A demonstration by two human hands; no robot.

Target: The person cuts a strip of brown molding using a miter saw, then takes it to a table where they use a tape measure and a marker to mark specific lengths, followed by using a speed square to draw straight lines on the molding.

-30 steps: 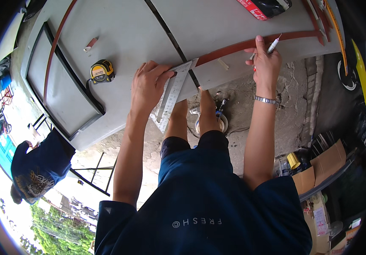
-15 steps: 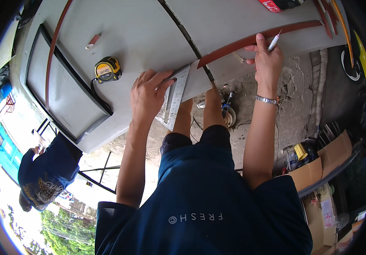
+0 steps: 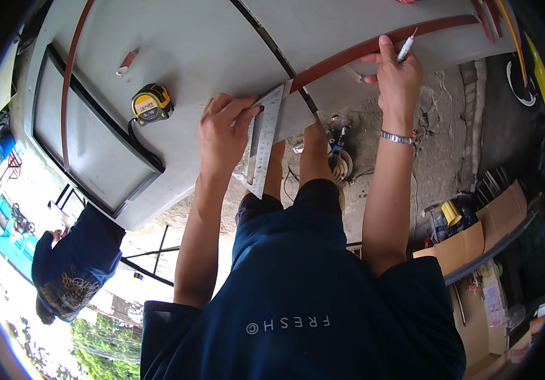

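My left hand (image 3: 223,133) pinches a silver metal triangular square (image 3: 265,136) at the table's near edge. The square's upper corner meets the left end of a long reddish-brown flat bar (image 3: 342,58); I cannot tell whether it lies over or under the bar. My right hand (image 3: 400,82), farther right, grips a white marker (image 3: 405,49) with its pink tip pointing up and away. Its thumb rests on the bar, with other fingers at the bar's near side.
The grey table (image 3: 209,50) bears a yellow-black tape measure (image 3: 152,103), a black frame (image 3: 104,114) and a small reddish piece (image 3: 127,63). A dark slot crosses it. A power tool (image 3: 341,161) lies on the floor below. Another person (image 3: 79,263) stands at the left.
The square has moved slightly right relative to the table, up to the bar's end, with my left hand on it. My right hand keeps the marker. The whole view has shifted a little.
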